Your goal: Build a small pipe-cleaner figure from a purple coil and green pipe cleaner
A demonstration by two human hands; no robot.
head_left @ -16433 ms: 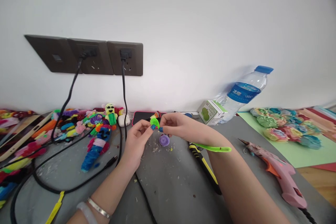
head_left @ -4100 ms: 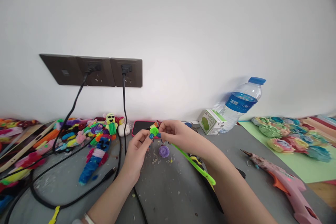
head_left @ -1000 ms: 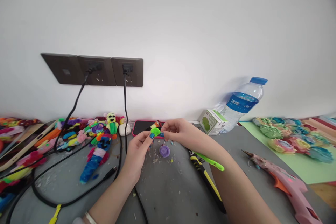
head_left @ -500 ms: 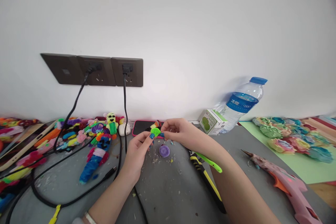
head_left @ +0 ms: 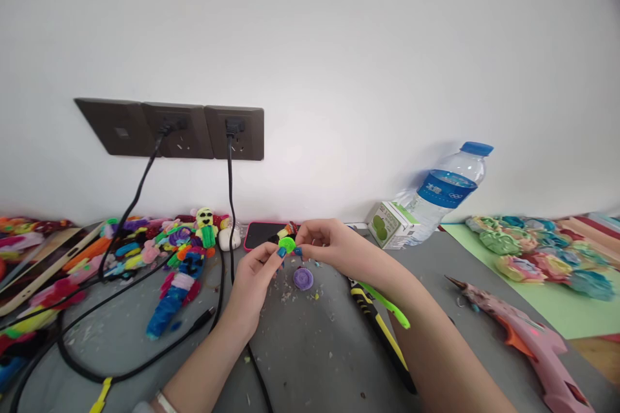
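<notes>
A small bright green coil (head_left: 287, 244) is pinched between the thumb and finger of my left hand (head_left: 256, 274). My right hand (head_left: 329, 245) closes its fingertips at the coil's right edge. A bright green strip (head_left: 390, 306) shows beside my right forearm; whether it joins the coil is hidden. Just below my hands, a purple coiled disc (head_left: 303, 279) lies on the grey table (head_left: 305, 355). Behind my hands lies a dark phone with a pink edge (head_left: 259, 234).
Yellow-black pliers (head_left: 382, 335) lie beside my right forearm, with a pink glue gun (head_left: 527, 335) farther right. A juice box (head_left: 391, 226) and bottle (head_left: 448, 188) stand by the wall. Black cables (head_left: 145, 361) and fuzzy craft pieces (head_left: 140, 248) cover the left side.
My right fingertips have shifted slightly at the coil's edge, and the green strip by my forearm has moved a little. My left hand is nearly still, keeping its pinch.
</notes>
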